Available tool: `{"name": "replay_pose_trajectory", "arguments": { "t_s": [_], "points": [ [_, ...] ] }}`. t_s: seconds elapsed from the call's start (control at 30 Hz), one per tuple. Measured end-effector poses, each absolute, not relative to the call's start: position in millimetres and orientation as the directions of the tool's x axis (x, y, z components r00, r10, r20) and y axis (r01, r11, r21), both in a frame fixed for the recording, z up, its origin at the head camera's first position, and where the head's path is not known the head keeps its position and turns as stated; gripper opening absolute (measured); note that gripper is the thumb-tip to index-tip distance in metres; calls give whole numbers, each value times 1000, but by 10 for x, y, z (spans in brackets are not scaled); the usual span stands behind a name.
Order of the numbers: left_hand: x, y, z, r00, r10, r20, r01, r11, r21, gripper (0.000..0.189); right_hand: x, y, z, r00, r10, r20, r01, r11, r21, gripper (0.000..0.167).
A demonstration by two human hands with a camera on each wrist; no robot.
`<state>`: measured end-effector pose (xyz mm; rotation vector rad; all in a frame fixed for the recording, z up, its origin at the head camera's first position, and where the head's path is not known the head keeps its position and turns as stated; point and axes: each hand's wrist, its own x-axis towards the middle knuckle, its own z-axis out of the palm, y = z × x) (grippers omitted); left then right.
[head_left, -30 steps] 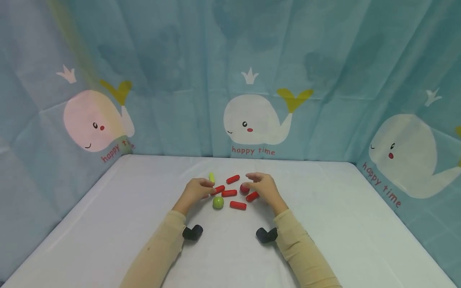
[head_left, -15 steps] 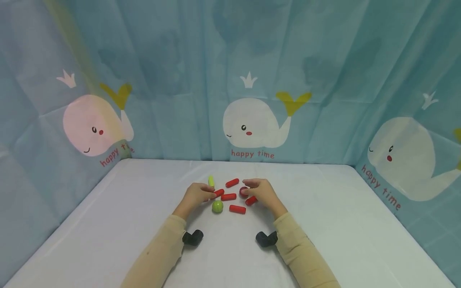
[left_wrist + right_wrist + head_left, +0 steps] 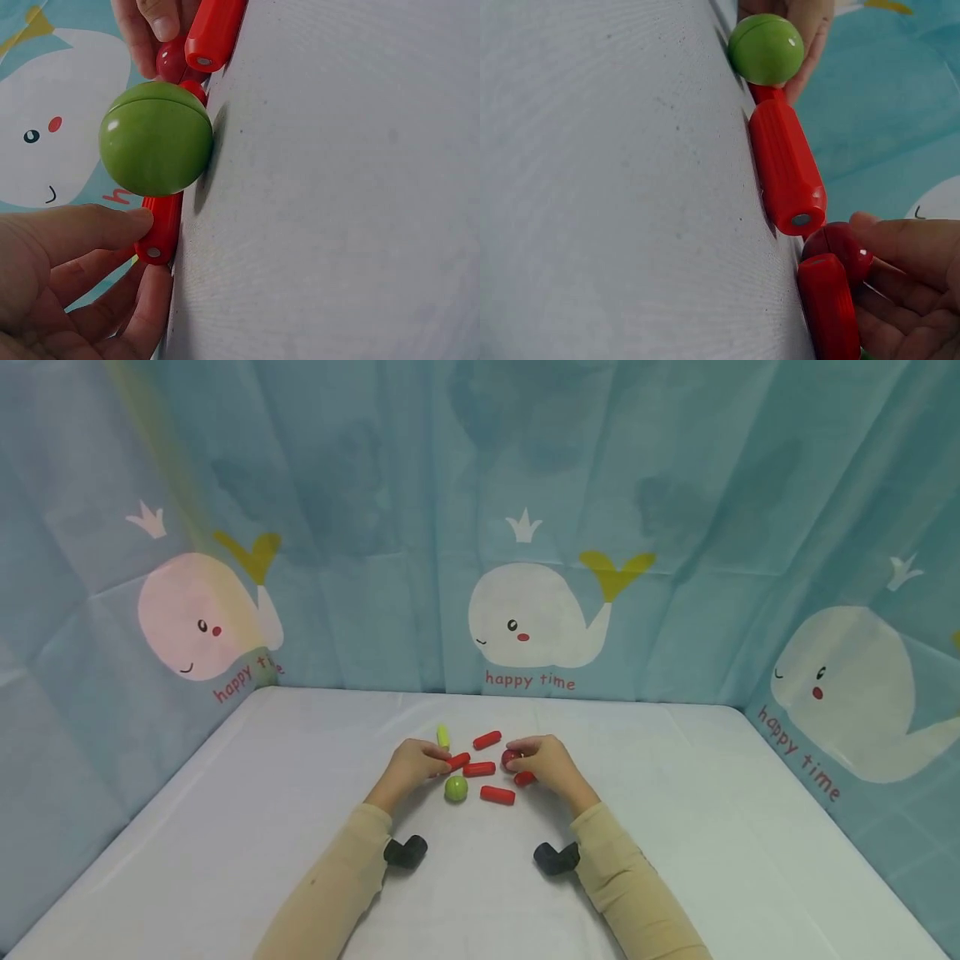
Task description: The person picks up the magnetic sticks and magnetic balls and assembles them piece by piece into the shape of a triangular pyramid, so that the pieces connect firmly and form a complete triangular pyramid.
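My left hand (image 3: 411, 765) pinches a red toy stick (image 3: 163, 225) with a silver disc in its end, thumb on the near side, fingers behind. Across from it, my right hand (image 3: 551, 766) holds a glossy dark red ball (image 3: 838, 247) between thumb and fingers. Just in front of the left fingertips sits a green ball (image 3: 456, 789) with a seam around it. One red stick (image 3: 524, 779) lies right by the right thumb, partly hidden by that hand in the head view. Between the hands lies another red stick (image 3: 479, 769).
Farther back on the white table (image 3: 675, 827) are a yellow-green stick (image 3: 443, 737) and a red stick (image 3: 487, 740). Nearer me lies another red stick (image 3: 498, 795). A blue whale-print curtain (image 3: 375, 610) stands along the back and sides.
My right fingers have come down and closed around the red ball, which they hovered over before. The left hand keeps its pinch on the red stick. The head view has shifted slightly.
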<state>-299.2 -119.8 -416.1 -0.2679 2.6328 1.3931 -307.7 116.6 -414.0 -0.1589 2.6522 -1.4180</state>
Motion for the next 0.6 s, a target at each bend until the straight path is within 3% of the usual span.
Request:
{"name": "replay_pose_trajectory", "arguments": {
  "t_s": [0.6],
  "points": [
    [-2959, -1191, -4170, -977, -77, -198, -206, 581, 788, 17, -3052, 1136, -4146, -990, -141, -19, -77, 641, -764, 33]
  ]
}}
